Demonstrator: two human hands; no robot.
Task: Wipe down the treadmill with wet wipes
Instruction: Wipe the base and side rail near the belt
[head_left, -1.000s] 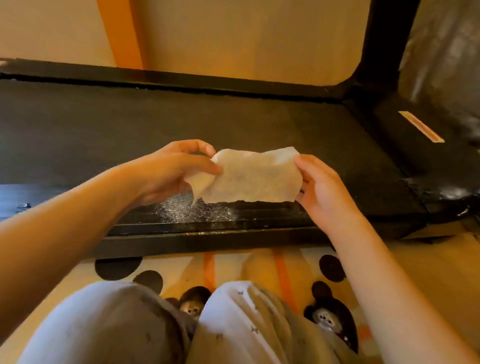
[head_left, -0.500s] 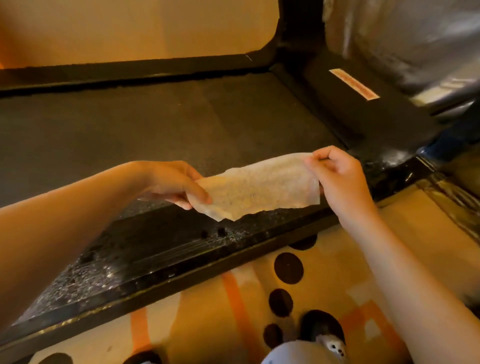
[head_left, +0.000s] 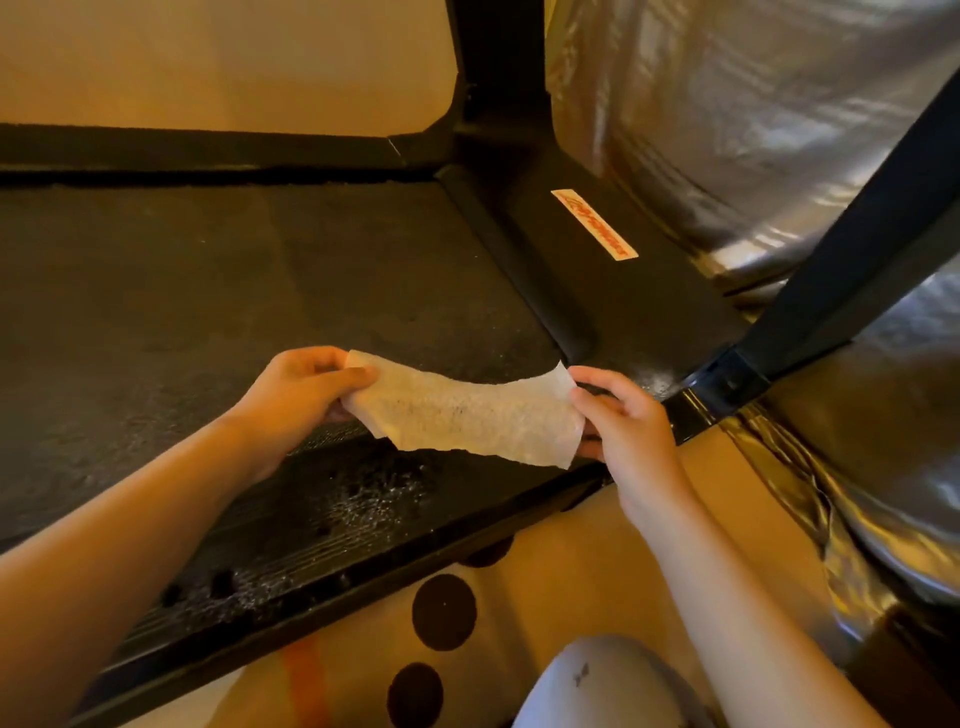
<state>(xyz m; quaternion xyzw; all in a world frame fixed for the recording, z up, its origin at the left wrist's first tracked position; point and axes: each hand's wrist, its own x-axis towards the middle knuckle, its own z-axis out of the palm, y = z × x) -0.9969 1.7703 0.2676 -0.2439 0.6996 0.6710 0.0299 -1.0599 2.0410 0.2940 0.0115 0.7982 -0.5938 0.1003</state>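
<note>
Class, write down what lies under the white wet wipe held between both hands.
Below the white wet wipe runs the treadmill's black ribbed side rail, speckled with droplets, beside the dark belt. The stretch directly beneath the wipe is covered, so its state cannot be seen.

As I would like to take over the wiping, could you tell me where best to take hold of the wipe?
Pinch the middle of its lower edge, coming from below on the near side. The wipe is stretched in the air over the rail, its short ends pinched by the left hand and right hand, so only the middle is free.
</note>
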